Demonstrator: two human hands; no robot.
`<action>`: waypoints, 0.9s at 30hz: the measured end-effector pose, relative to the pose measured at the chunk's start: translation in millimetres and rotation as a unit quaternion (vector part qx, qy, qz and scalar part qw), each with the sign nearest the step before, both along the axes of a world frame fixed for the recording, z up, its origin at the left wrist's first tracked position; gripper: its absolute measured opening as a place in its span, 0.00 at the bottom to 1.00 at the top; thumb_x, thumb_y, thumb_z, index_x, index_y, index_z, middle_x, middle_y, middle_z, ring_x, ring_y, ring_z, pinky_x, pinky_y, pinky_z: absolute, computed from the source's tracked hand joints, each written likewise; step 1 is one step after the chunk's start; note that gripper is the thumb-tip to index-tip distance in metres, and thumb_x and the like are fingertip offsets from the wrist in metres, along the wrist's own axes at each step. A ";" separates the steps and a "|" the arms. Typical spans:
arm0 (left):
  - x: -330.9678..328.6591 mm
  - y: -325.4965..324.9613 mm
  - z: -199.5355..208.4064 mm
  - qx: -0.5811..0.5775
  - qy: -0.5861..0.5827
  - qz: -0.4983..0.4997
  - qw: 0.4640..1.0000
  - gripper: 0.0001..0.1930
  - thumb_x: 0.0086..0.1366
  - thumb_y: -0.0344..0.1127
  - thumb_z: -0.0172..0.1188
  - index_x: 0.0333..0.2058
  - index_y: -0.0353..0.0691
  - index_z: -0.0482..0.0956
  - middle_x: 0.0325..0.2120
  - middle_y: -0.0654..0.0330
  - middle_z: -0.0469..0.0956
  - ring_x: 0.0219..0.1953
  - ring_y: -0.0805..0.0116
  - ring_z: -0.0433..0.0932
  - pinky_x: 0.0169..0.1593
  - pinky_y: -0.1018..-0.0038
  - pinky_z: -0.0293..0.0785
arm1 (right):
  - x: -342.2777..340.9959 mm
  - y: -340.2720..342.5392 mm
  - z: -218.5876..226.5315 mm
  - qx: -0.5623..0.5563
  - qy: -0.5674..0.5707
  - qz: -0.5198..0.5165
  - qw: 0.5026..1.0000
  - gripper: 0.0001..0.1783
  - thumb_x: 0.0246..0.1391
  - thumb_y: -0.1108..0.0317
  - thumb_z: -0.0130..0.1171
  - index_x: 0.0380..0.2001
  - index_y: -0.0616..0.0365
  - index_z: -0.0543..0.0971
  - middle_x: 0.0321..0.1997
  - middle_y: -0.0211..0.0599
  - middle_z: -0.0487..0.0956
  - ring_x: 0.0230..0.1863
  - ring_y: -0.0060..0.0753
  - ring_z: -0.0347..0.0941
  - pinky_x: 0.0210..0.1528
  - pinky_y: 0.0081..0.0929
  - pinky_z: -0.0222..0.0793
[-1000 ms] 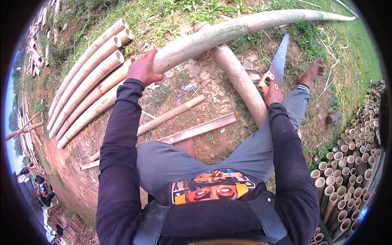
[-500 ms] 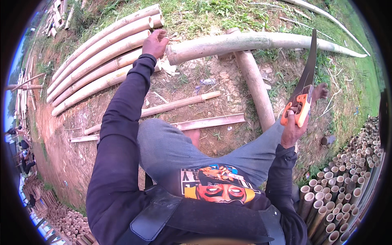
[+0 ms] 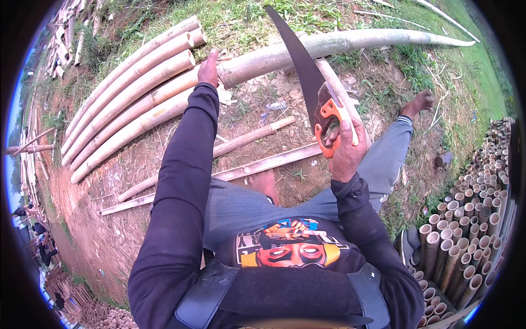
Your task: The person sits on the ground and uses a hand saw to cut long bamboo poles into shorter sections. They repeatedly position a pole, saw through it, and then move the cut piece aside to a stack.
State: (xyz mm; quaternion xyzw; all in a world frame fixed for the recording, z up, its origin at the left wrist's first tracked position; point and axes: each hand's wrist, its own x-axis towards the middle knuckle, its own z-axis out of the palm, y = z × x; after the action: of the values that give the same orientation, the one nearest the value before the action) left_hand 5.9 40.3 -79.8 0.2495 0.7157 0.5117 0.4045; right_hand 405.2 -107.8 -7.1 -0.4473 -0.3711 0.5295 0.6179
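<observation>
Handsaw [image 3: 312,82] in our right hand [image 3: 349,153], fingers closed on its handle, we hold its toothed edge leftward, across our view of the long bamboo pole [image 3: 361,40]. Our left hand [image 3: 207,72] is at that pole's left end; whether it grips, we cannot tell. Under the pole runs a thick crosspiece [image 3: 335,74]; left of the pole lie cut bamboo lengths [image 3: 153,75].

The saw [image 3: 315,89] has a smooth metal blade [image 3: 302,60] and plastic handle [image 3: 332,108]; below it, the trousers [image 3: 246,198] are matt cloth.
</observation>
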 end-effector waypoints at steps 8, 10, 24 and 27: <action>21.0 10.7 -25.7 0.104 -0.256 0.122 0.953 0.29 0.70 0.55 0.63 0.54 0.33 0.74 0.47 0.44 0.81 0.48 0.43 0.86 0.55 0.46 0.84 | 117.5 6.0 -12.6 0.057 -0.070 -0.083 0.992 0.23 0.72 0.57 0.62 0.56 0.66 0.74 0.30 0.34 0.79 0.27 0.21 0.75 0.31 0.21 0.71; 24.3 9.1 -19.7 0.101 -0.238 0.136 0.957 0.28 0.71 0.53 0.62 0.53 0.31 0.72 0.46 0.43 0.81 0.48 0.41 0.86 0.56 0.42 0.84 | 134.8 7.7 -22.0 0.049 -0.060 -0.093 0.993 0.22 0.73 0.59 0.60 0.55 0.68 0.74 0.29 0.35 0.79 0.28 0.22 0.75 0.34 0.24 0.72; 74.3 49.1 -27.1 0.081 -0.245 0.119 0.959 0.27 0.72 0.55 0.55 0.48 0.32 0.80 0.51 0.44 0.83 0.52 0.43 0.84 0.59 0.46 0.80 | 46.9 47.2 -32.0 0.020 -0.066 0.075 0.995 0.32 0.69 0.69 0.68 0.70 0.69 0.70 0.53 0.41 0.82 0.46 0.24 0.81 0.48 0.22 0.79; 69.2 49.4 -30.5 0.022 -0.056 0.066 0.996 0.23 0.68 0.51 0.60 0.49 0.36 0.81 0.50 0.48 0.82 0.56 0.49 0.80 0.62 0.49 0.74 | 15.9 40.6 -31.9 0.016 -0.077 0.097 0.992 0.31 0.69 0.70 0.67 0.70 0.71 0.70 0.62 0.47 0.81 0.56 0.30 0.81 0.58 0.26 0.79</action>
State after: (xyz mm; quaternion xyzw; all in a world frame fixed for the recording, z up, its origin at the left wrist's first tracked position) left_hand 75.1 89.8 -110.3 0.1817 0.6957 0.5658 0.4035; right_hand 421.1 -67.2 -39.0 -0.4383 -0.4679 0.5451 0.5402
